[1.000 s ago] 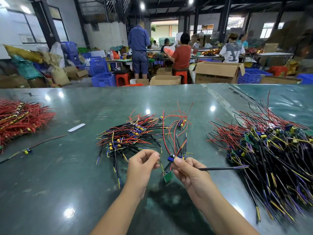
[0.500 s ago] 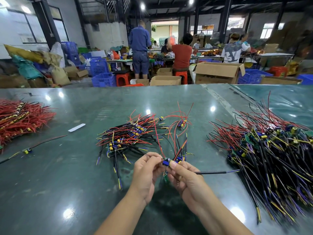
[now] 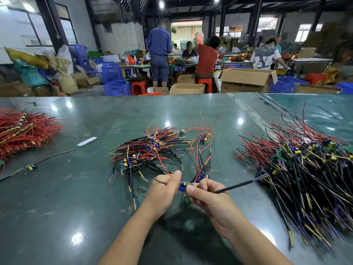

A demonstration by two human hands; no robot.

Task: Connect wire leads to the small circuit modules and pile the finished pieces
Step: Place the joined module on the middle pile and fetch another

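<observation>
Your hands meet just above the bench [image 3: 57, 217], both pinched on one module [image 3: 183, 186]: your left hand [image 3: 164, 190] grips its left end and a red wire, your right hand [image 3: 206, 196] nips its right end and also holds a black lead [image 3: 235, 186], whose long axis runs right and slightly away. Just beyond your left hand lies the middle pile [image 3: 145, 152], nearer that hand; the big pile [image 3: 305, 169] sits off to your right.
</observation>
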